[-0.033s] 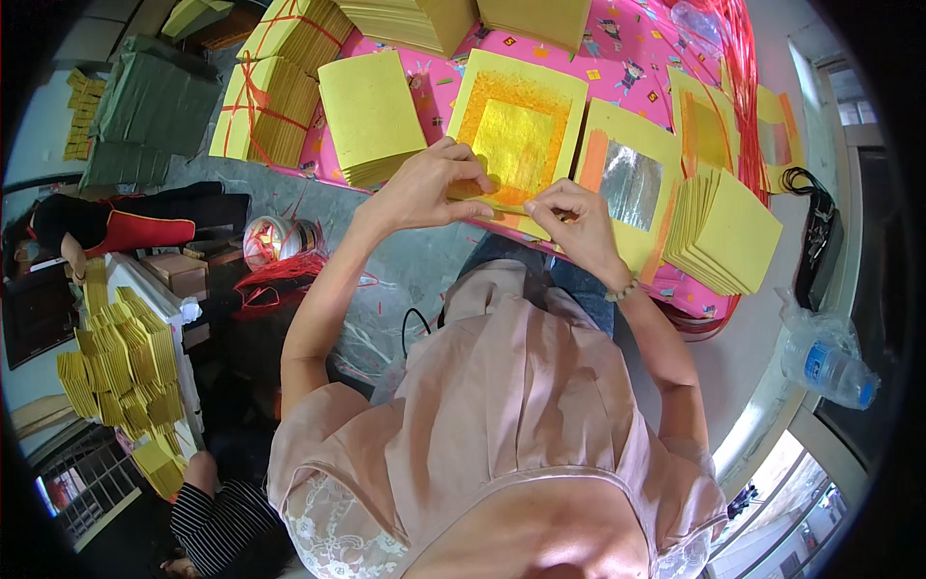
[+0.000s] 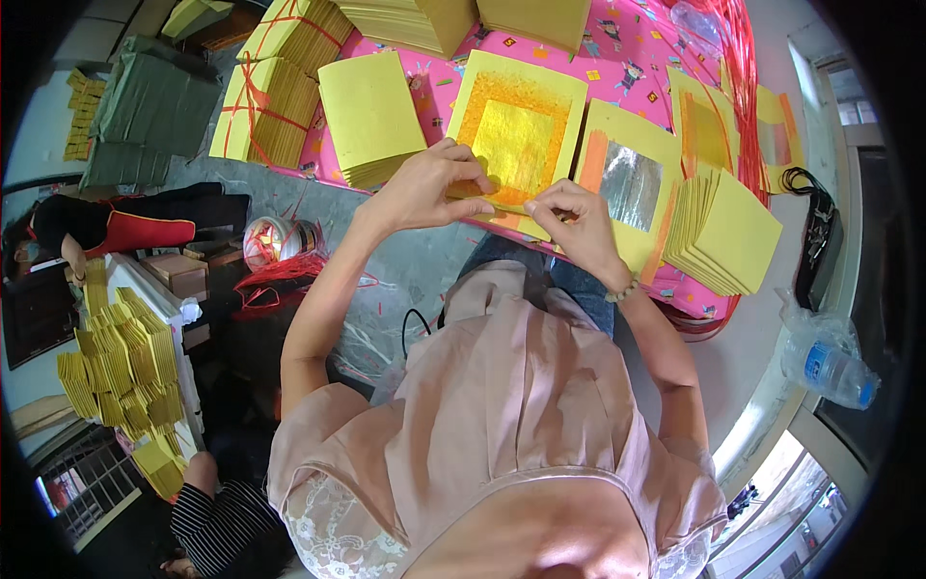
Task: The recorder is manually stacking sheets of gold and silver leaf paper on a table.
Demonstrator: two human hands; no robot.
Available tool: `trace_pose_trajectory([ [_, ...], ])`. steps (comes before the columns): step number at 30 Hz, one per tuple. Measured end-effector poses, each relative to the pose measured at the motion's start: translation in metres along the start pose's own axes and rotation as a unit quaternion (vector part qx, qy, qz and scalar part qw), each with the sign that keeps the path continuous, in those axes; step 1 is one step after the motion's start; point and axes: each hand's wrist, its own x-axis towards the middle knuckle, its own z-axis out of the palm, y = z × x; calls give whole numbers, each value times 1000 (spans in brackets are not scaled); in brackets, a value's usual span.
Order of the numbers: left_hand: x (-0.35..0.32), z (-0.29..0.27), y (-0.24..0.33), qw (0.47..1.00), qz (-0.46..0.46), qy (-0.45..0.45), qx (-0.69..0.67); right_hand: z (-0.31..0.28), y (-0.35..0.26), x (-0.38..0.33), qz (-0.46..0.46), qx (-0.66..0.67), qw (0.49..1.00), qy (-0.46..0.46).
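Note:
A yellow paper sheet [image 2: 529,75] with an orange printed border around a gold foil square lies in front of me on the pink-covered table. My left hand [image 2: 436,187] pinches its near edge between thumb and fingers. Just right of it, my right hand [image 2: 577,220] pinches the same edge, which looks turned up or rolled along a narrow strip. What lies under the fingertips is hidden. To the right is a yellow sheet with a silver foil square [image 2: 632,183] and orange strips. A neat stack of plain yellow paper [image 2: 371,108] stands left of my left hand.
A fanned pile of yellow paper [image 2: 738,232] sits on the table's right. Red ties [image 2: 743,87] hang beyond it, and red-tied bundles [image 2: 265,108] stand at left. A tub [image 2: 275,241] is on the floor. Two people work at the left, near a table of yellow bundles [image 2: 130,357].

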Motion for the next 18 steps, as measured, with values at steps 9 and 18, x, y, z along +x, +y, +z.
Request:
trace_pose_trajectory([
  [9,12,-12,10,997,-12,-27,74,-14,-22,8,-207,-256,944,12],
  [18,21,26,25,922,91,322,193,-45,-27,74,-91,-184,975,91],
])
